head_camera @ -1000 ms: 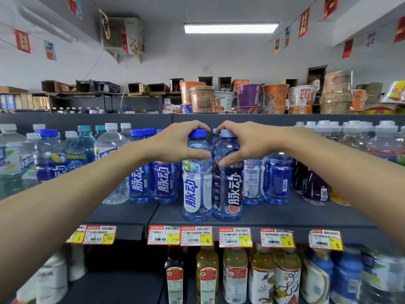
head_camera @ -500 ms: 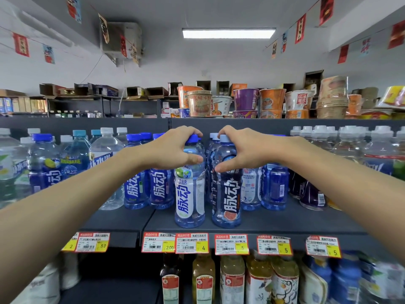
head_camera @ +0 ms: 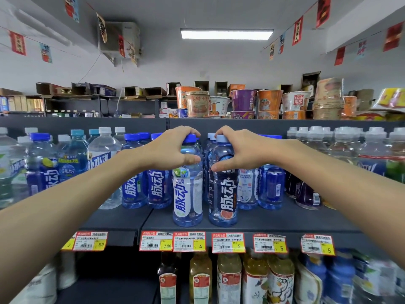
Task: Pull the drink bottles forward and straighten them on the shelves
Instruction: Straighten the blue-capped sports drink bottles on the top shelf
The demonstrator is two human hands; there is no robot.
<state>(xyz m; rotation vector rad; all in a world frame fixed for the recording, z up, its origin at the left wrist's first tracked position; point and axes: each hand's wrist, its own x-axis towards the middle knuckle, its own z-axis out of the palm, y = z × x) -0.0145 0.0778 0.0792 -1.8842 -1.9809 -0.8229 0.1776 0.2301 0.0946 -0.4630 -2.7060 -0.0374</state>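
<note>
Your left hand (head_camera: 168, 150) and right hand (head_camera: 243, 151) have their fingers clamped on two bottles' shoulders. Both bottles, white-label (head_camera: 188, 194) and dark-label (head_camera: 223, 194), stand near the shelf (head_camera: 285, 218) edge; pull harder and they may tip off

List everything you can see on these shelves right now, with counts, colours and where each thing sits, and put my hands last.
white-label bottle: one, blue cap, front of middle shelf, under left hand
dark-label bottle: one, pale cap, beside it, under right hand
blue-label bottles: several, set back, left of centre
clear bottles: many, white caps, right side
noodle cups: about a dozen, orange, purple, white, top shelf
price tags: six, red and yellow, shelf edge
tea bottles: several, lower shelf
left hand: gripping bottle neck
right hand: gripping bottle neck
</note>
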